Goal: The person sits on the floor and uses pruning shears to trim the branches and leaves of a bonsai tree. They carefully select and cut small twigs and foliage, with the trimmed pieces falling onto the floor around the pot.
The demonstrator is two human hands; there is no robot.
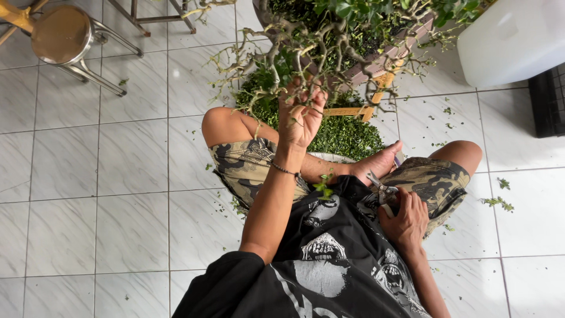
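My left hand (300,115) reaches up into the bare twisted branches of a small potted tree (329,35) and grips a thin twig. My right hand (405,221) rests on my lap by my right thigh, closed around the handles of small metal scissors (379,187) whose blades point up toward the plant. I sit on the tiled floor with camouflage shorts and a black printed shirt. A heap of cut green leaves (341,132) lies between my knees under the pot.
A metal stool (62,35) stands at the upper left. A large white container (512,38) sits at the upper right beside a black grid (550,100). Scattered leaf clippings (497,202) dot the white tiles on the right. A wooden stand (376,88) holds the pot.
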